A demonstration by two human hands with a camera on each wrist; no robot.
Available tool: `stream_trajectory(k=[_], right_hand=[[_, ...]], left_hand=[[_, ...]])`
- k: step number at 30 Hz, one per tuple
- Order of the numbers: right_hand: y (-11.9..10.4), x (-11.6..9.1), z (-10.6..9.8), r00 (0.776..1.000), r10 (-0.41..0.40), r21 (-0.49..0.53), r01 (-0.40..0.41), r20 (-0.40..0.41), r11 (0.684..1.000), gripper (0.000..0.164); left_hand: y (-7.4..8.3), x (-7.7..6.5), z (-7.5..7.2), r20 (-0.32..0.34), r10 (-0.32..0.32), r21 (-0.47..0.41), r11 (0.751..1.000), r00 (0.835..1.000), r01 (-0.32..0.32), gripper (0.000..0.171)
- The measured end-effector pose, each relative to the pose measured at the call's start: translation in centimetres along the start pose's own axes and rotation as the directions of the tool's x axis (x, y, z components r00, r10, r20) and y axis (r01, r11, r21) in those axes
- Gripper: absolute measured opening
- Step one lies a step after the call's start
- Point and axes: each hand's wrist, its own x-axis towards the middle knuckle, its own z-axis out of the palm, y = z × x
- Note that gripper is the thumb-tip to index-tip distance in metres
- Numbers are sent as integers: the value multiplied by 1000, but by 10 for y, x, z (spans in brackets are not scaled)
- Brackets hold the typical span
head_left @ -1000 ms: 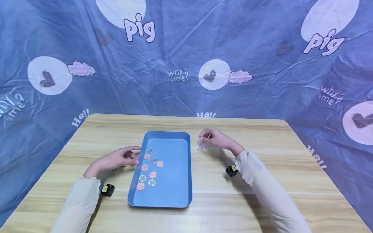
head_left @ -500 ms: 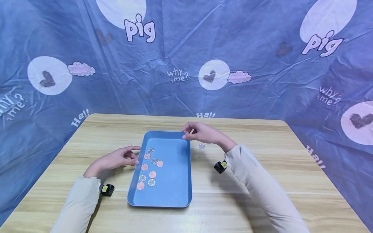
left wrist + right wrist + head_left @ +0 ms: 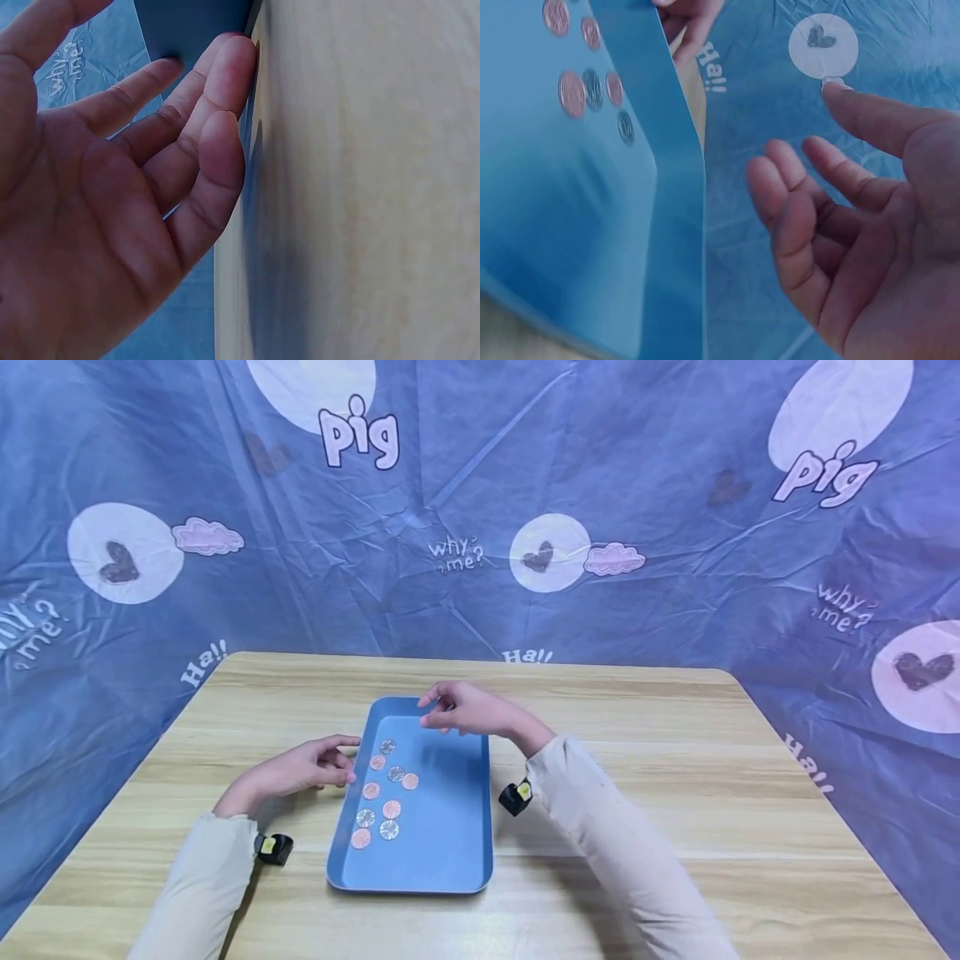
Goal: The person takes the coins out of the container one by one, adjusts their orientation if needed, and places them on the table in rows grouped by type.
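"Blue, rectangular, shallow tray (image 3: 450, 827): lying where?"
"Right of the left hand (image 3: 303, 767), beneath the right hand (image 3: 476, 708), lengthwise from near to far."
"And 5 round coppery coins (image 3: 392, 808), 4 round silvery coins (image 3: 389, 830)?"
"Inside, along the left half; nearer to the left hand."
"Gripping anything?"
"Nothing visible: left relaxed against the rim, right loosely spread above the far end."

Left hand (image 3: 300, 768) low, fingers (image 3: 229, 75) parted; right hand (image 3: 476, 710) raised (fingers (image 3: 799, 232) curved, apparently relaxed).

Blue tray (image 3: 450, 827) sits on bench (image 3: 712, 760), nine pinkish and silvery coins (image 3: 391, 809) in left half. Left grip (image 3: 300, 767) touches tray's left side; right grip (image 3: 476, 707) hovers over far end. Printed cloth (image 3: 465, 460) behind.
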Motion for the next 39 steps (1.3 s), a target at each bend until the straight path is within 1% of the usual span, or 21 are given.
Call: stream_trajectory(k=[7,12,17,21,27,33,39], right_hand=[[3,10,23,996,43,56,-47,77,997,38],[7,14,38,992,70,93,-80,103,992,34],[19,20,49,989,88,105,-101,123,989,31],[27,22,54,984,94,82,-107,149,991,26],[31,26,59,974,97,57,-111,204,992,28],[36,31,63,974,112,42,-122,195,992,24],[40,33,63,970,117,27,-125,214,992,23]], left_hand=[[0,-1,-1,17,4,-1,1000,1000,-4,70],[1,-1,-1,11,-5,0,1000,1000,5,70],[2,-1,-2,6,-19,7,1000,1000,19,71],[2,0,-2,-1,-26,14,1000,1000,26,70],[2,-1,-1,-4,-31,10,999,1000,31,71],[3,-1,0,18,-3,-23,1000,1000,4,72],[2,-1,0,12,-2,-25,1000,1000,2,72]])
